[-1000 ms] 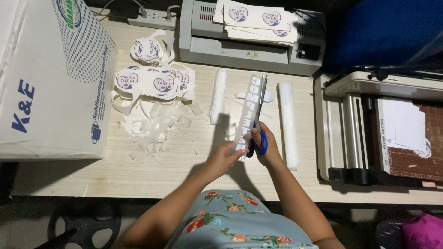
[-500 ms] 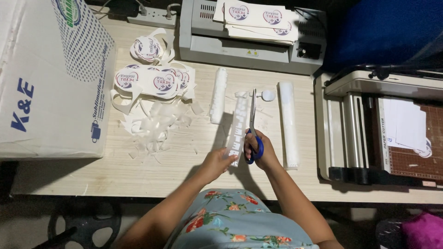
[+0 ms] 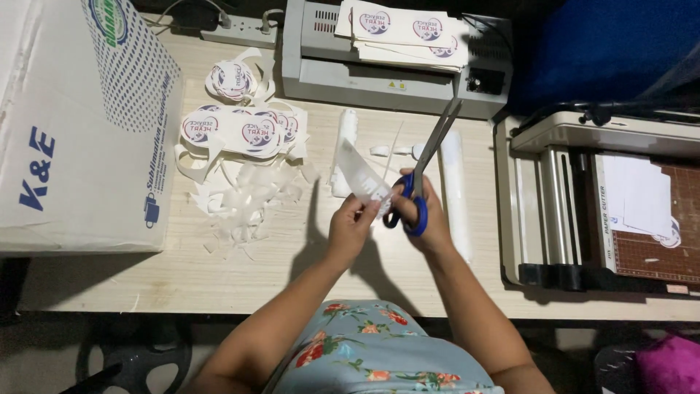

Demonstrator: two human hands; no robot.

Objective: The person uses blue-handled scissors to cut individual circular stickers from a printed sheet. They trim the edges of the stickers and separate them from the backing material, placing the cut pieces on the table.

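Observation:
My right hand (image 3: 430,215) grips blue-handled scissors (image 3: 426,164), blades pointing up and away over the table. My left hand (image 3: 350,226) pinches a long clear laminated strip (image 3: 362,179), tilted up to the left, its lower end meeting the scissors near the handles. Both hands hover above the wooden table (image 3: 219,270). A pile of round printed cut-out stickers (image 3: 244,131) and clear plastic offcuts (image 3: 248,197) lies to the left of my hands.
A large white cardboard box (image 3: 73,124) fills the left side. A grey laminator (image 3: 386,66) with printed sheets on top stands at the back. A paper trimmer (image 3: 605,204) sits at the right. Two rolled clear strips (image 3: 453,190) lie on the table.
The strip has swung from upright to tilted left, and the scissors now point up to the right, apart from it. Both hands stayed near the same spot.

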